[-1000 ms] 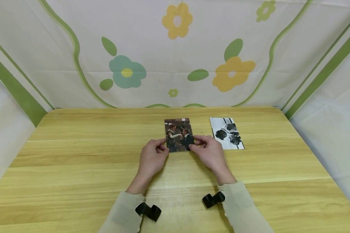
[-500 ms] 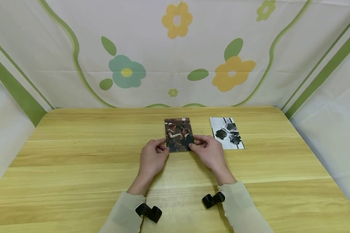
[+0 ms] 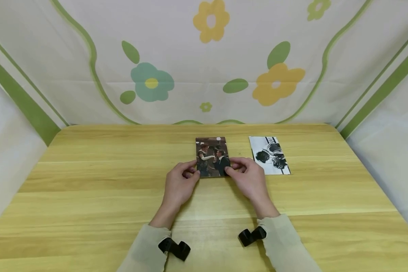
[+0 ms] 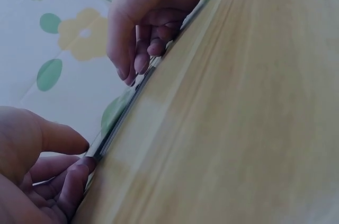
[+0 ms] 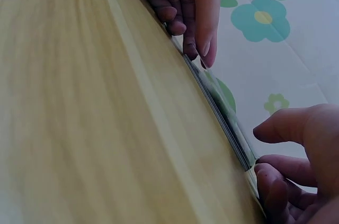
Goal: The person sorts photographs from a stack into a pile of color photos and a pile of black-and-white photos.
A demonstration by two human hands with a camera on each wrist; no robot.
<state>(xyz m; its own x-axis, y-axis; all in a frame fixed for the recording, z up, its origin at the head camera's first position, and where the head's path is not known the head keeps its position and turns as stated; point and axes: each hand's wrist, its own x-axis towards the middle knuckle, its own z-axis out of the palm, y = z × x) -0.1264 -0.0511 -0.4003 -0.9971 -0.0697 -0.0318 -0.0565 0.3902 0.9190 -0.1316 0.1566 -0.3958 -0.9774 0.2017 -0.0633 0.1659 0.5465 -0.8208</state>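
Note:
In the head view a small stack of picture cards lies on the wooden table, its top card a dark colour picture of two people. My left hand holds the stack at its left edge, the thumb by the near left corner. On the other side my right hand grips the right edge, with its thumb over the near right corner. Seen edge-on in the right wrist view, the stack shows several thin layers lying flat. Some fingertips are hidden behind its edges.
Just right of my right hand lies a black-and-white picture card, slightly turned. A white cloth with printed flowers stands behind the wooden table, and white cloth flanks both sides. Each sleeve cuff carries a black wrist mount.
The head view has shifted slightly, so the scene sits a little farther right. Both hands keep their hold on the card stack, with no clear movement against the table.

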